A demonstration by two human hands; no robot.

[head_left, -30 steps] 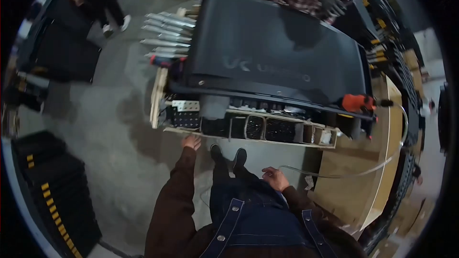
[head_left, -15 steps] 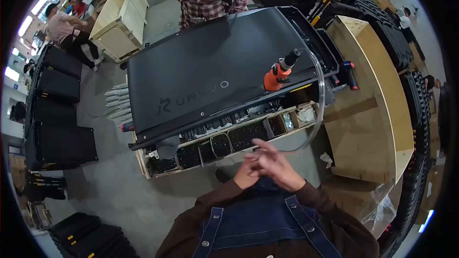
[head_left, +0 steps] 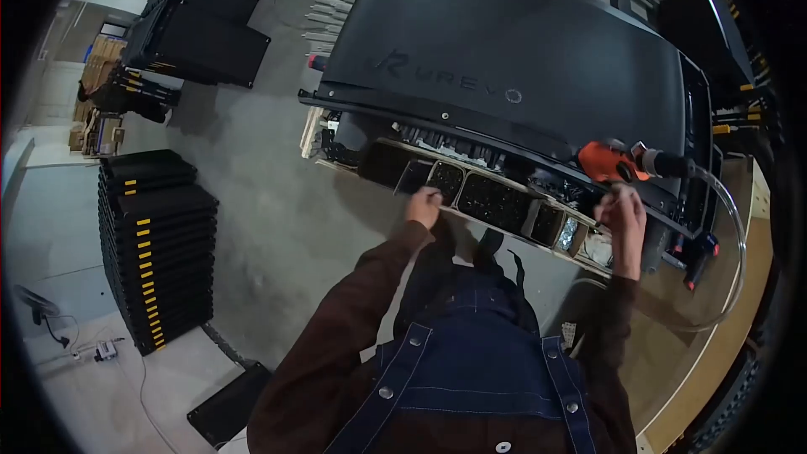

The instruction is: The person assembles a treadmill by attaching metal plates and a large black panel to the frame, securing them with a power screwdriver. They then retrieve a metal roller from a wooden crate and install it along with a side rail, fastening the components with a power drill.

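Right hand (head_left: 622,214) near orange tool (head_left: 605,163)

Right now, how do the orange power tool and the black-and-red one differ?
The orange power tool is over the black panel; the black-and-red one is right of it. A clear tube leads from the orange one; the other shows none. Both are partly black.

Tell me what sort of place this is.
Probably a factory assembly area: small dark parts sit sorted in bins, an orange power tool lies on a large black UREVO-marked unit, and matching black units stand in a tall stack.
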